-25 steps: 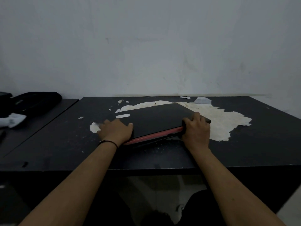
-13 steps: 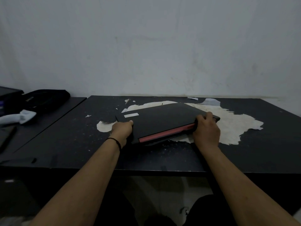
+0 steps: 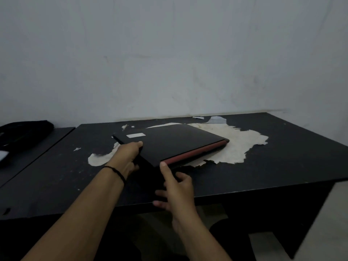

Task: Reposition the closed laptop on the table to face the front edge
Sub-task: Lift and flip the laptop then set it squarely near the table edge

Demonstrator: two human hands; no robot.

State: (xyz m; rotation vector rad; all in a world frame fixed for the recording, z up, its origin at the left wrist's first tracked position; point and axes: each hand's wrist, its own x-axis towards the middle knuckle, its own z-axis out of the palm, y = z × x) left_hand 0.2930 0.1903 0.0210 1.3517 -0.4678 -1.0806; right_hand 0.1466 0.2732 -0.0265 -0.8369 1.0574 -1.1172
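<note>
Gripping the closed laptop by its left edge, the left hand curls its fingers under the casing. The right hand holds nothing; fingers loosely spread, one fingertip touching the near corner. Step in hand, judged: mid-rotation, laptop skewed to the table front edge. Next move likely calls for swinging the near corner rightward until square. Laptop: matte black lid, red strip along near-right side, pale sticker far left. It lies mid-table, partly over a pale peeled patch.

right hand released, laptop turned
</note>
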